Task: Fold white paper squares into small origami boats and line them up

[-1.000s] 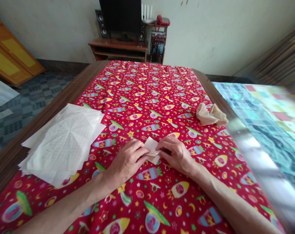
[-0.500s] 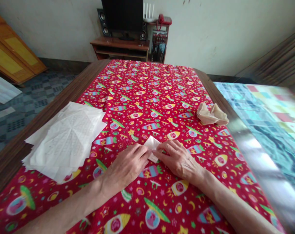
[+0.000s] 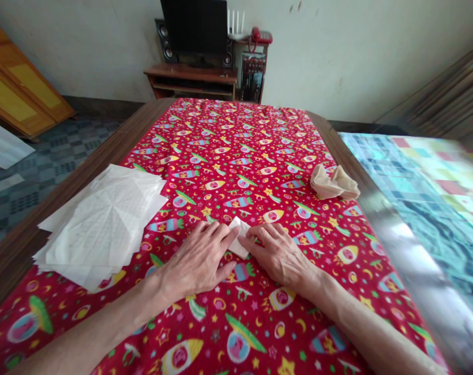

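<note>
A small piece of folded white paper [image 3: 239,246] lies on the red patterned cloth between my hands, one corner pointing away from me. The fingers of my left hand [image 3: 199,255] rest along its left edge, with the thumb spread off toward me on the cloth. On the other side, my right hand [image 3: 277,252] has its thumb and forefinger closed on the paper's right part, which they partly cover. Left of my hands is a stack of creased white paper sheets [image 3: 103,224]. A folded cream paper shape [image 3: 333,182] stands at the right.
The red cloth [image 3: 236,166] covers most of a brown wooden table [image 3: 119,143]. Beyond its far end are a monitor [image 3: 195,26], speakers and a red telephone [image 3: 261,35] on stands. To the right is a surface with a checked cover [image 3: 423,177].
My left thumb has moved off the folded paper toward me, and the left hand has opened somewhat. My right hand stays on the paper. The whole view has shifted slightly.
</note>
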Demonstrator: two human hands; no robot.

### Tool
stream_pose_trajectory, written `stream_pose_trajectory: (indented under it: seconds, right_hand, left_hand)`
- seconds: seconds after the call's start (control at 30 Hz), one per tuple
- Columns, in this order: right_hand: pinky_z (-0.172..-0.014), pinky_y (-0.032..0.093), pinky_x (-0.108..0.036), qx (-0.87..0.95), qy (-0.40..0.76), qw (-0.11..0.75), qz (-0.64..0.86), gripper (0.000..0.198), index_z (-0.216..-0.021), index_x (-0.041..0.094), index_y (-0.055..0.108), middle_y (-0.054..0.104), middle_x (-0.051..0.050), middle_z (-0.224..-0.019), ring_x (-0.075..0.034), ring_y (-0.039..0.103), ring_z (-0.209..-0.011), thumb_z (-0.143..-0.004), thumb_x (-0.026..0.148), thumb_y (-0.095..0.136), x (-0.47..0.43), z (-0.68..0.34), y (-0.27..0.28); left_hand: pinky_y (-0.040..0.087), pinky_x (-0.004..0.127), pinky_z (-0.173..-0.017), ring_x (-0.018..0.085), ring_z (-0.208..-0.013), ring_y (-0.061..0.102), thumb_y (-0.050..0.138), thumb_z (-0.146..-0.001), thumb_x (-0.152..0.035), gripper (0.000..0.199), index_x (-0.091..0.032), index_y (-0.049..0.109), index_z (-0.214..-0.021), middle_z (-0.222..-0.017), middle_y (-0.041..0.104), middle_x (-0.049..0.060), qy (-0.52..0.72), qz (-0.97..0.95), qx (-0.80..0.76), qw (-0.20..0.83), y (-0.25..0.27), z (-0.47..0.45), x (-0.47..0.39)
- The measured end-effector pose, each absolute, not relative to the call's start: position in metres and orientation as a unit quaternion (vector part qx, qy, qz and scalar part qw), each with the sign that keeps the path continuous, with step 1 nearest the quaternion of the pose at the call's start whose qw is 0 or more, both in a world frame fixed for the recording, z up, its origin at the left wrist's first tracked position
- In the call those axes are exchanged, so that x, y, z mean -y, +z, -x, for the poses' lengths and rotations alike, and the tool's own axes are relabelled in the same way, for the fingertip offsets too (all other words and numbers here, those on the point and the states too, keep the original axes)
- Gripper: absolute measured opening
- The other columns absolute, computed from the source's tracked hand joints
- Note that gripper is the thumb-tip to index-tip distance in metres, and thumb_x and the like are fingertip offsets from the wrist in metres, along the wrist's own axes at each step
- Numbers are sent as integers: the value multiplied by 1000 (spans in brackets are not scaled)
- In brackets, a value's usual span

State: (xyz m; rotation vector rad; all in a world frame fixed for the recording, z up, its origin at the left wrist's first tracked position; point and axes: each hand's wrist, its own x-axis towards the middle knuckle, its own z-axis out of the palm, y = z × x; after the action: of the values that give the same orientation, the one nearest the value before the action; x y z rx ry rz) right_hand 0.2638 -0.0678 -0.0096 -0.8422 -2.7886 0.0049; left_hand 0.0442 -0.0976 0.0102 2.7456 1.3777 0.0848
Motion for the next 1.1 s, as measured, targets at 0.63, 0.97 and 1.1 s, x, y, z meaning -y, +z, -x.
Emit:
stream_pose_trajectory:
  seconds: [0.63,0.97,1.1]
  right_hand:
    - [-85,40,-39,954,-9,125,271,28,-119,23,57,56,-10,-111,-22,47,-98,-96,25,43,66,-265,-9]
    - [-85,41,-42,939,4,157,306,37,-127,15,50,53,-12,-108,-24,44,-95,-91,19,43,65,-262,-14]
    - [-83,42,-42,929,20,167,328,41,-130,15,48,54,-12,-105,-24,45,-92,-89,15,41,62,-258,-11]
  left_hand:
    - [33,44,-93,27,-103,48,27,-97,-45,53,-11,42,-135,-112,56,13,33,-890,-449,-64,7,-47,76]
    - [38,43,-84,27,-95,49,32,-96,-46,53,-12,42,-135,-102,55,10,36,-891,-450,-49,7,-46,83]
    - [41,42,-84,25,-92,52,32,-97,-41,47,-14,45,-133,-98,56,9,72,-887,-455,-25,7,-45,79]
